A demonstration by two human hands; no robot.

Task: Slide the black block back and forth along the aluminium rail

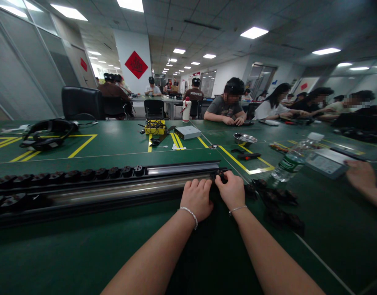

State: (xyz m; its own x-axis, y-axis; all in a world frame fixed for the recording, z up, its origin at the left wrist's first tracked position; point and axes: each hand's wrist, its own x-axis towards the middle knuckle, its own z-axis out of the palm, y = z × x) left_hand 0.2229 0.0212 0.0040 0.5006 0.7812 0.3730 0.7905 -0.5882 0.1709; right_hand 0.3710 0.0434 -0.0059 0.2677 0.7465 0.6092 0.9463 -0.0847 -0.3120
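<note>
A long black and silver metal rail (121, 186) lies across the green table in front of me, with a row of small black socket parts (68, 175) seated along its far left stretch. My left hand (197, 197) rests closed on the rail's right end. Just beside it, my right hand (230, 189) pinches a small black part (221, 176) at the rail's end. A loose pile of similar black parts (277, 205) lies on the table to the right of my hands.
A plastic water bottle (291, 160) lies on its side beside another person's hand (360, 174) and a tablet. A metal bowl (244, 139), grey box (187, 132), yellow case (155, 127) and black headset (48, 132) sit farther back. Several people work at tables beyond.
</note>
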